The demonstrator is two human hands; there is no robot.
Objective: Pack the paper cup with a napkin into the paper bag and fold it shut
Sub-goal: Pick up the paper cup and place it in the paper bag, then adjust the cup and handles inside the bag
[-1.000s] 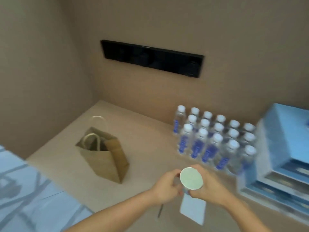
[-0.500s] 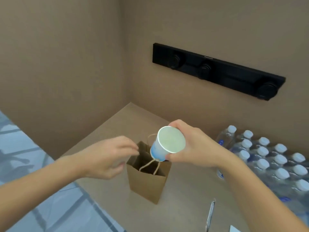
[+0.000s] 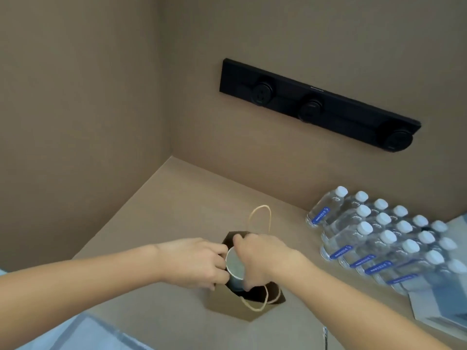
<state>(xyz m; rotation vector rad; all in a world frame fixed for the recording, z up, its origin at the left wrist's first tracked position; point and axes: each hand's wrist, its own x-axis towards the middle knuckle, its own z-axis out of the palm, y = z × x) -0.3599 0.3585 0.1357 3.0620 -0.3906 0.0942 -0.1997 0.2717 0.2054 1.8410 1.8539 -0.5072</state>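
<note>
left hand (image 3: 194,263) curled, right hand (image 3: 262,258) gripping

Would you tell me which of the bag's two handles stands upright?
The far handle, rising behind the right hand; the near handle droops over the bag's front.

The hands (image 3: 227,261) hide most of the paper cup (image 3: 235,267).

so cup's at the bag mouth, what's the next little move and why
Probably lower the paper cup straight down and let go. The right hand holds it upright, partly inside the open paper bag, while the left hand is at the bag's rim.
</note>
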